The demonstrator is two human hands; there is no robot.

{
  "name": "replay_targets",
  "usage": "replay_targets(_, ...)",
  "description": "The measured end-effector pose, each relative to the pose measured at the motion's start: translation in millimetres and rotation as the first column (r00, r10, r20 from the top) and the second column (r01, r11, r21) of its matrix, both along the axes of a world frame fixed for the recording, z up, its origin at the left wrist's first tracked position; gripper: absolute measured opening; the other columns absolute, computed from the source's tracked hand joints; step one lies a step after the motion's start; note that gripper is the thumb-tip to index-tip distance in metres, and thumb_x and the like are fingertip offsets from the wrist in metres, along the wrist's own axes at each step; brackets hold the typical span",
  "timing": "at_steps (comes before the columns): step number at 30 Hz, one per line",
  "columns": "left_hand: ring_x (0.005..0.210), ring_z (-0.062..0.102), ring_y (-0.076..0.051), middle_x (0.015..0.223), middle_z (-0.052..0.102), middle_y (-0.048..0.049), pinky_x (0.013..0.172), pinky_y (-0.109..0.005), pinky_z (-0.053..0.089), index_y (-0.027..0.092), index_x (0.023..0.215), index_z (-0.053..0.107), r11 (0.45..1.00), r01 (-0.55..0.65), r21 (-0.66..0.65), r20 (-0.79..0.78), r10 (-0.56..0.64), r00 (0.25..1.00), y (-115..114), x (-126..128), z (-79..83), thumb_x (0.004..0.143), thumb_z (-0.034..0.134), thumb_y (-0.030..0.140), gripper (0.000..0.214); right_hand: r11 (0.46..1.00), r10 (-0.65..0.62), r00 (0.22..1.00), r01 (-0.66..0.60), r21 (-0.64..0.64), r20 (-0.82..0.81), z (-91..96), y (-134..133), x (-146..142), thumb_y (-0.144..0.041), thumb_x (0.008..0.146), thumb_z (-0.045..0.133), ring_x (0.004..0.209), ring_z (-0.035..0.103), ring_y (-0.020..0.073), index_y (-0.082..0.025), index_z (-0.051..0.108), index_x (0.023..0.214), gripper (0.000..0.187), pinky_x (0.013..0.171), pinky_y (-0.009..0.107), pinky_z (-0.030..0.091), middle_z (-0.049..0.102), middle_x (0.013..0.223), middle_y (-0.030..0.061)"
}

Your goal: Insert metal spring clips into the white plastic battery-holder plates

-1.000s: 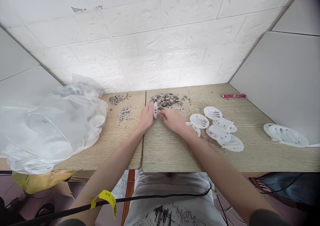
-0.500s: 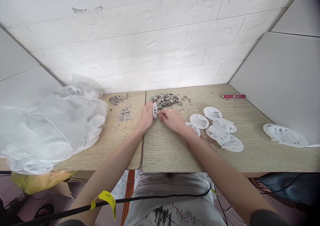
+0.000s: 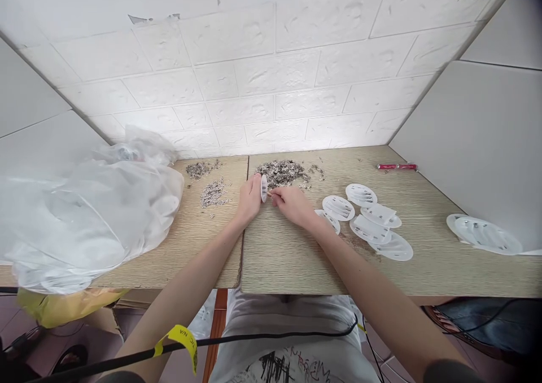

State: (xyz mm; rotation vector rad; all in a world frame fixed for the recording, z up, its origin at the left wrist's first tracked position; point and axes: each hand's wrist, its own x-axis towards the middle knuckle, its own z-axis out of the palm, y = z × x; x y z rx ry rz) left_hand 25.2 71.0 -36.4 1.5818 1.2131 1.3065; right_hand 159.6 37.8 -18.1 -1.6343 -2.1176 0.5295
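Note:
My left hand (image 3: 250, 196) is closed on a small white oval plastic piece (image 3: 264, 188), held on edge above the table with small metal bits on its face. My right hand (image 3: 292, 203) pinches a thin, light-brown stick (image 3: 270, 194), its tip at or very near that face; I cannot tell whether they touch. Behind both hands lies a heap of small metal parts (image 3: 283, 172). Several similar white oval pieces (image 3: 337, 208) lie on the table to the right of my right hand, some overlapping.
Two smaller piles of metal bits (image 3: 214, 194) lie on the left. A big clear plastic bag (image 3: 88, 219) fills the left end of the table (image 3: 288, 264). At the back right is a red stick-shaped object (image 3: 397, 167); more white ovals (image 3: 486, 235) lean by the right panel.
Both hands keep their hold on the white oval piece and the stick, with hardly any movement. The whole view has shifted very slightly.

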Motion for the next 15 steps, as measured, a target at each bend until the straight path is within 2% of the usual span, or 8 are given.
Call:
replay_targets(10,0.057,0.044,-0.014,0.060,0.045,0.0008,0.057,-0.028,0.034,0.021,0.063,0.044,1.000,0.005,0.024,-0.009,-0.005,1.000,2.8,0.0,-4.4,0.096,0.040,0.041,0.039,1.000,0.002,1.000,-0.002,0.008,0.003,-1.8,1.7,0.0,-0.015,0.091,0.041,0.074,0.061,0.0172,-0.018,0.069,0.081,0.029,0.067,0.025,0.037,0.072,0.086,0.0068)
replay_targets(15,0.057,0.044,-0.014,0.060,0.045,0.0011,0.057,-0.028,0.033,0.020,0.063,0.043,1.000,-0.006,0.028,-0.016,0.007,1.000,2.3,0.2,-3.7,0.095,0.041,0.043,0.040,0.999,-0.039,0.999,0.039,-0.010,0.005,-0.8,-0.8,-3.7,-0.016,0.091,0.041,0.072,0.060,0.0174,-0.018,0.068,0.080,0.030,0.062,0.025,0.034,0.071,0.083,0.0069)
